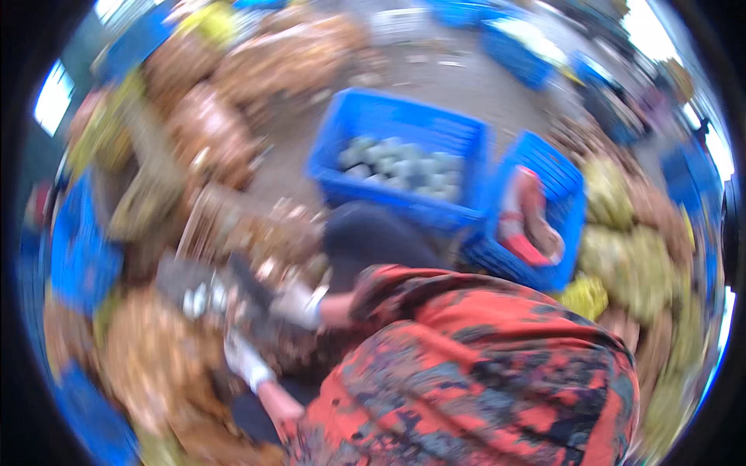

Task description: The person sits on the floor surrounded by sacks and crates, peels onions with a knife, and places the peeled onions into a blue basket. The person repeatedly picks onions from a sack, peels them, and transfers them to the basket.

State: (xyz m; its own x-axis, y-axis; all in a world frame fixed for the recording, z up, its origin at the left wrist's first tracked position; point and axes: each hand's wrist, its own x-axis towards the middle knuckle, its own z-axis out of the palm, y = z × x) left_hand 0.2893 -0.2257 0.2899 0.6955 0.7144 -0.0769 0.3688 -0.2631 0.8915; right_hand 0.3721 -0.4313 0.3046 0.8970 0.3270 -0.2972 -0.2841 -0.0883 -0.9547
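Strong motion blur covers the whole view. My right hand (297,304), in a white glove, lies close to a dark grey flat thing (250,284) whose kind I cannot make out. Lower down, my left hand (247,360), also in a white glove, reaches toward small pale pieces (204,298) and loose brown matter. Whether either hand grips something is too blurred to tell. Just beyond my right hand is a brown crate (201,218) with brownish round produce (262,236) in and around it. My dark-clothed knee (373,242) is beside it.
A blue plastic crate (402,108) holds pale round produce (408,163). Another blue crate (568,198) holds red and pinkish items (527,218). Brown mesh sacks (157,355) fill the left side; yellow-green sacks (629,262) line the right. Concrete floor (443,70) shows beyond.
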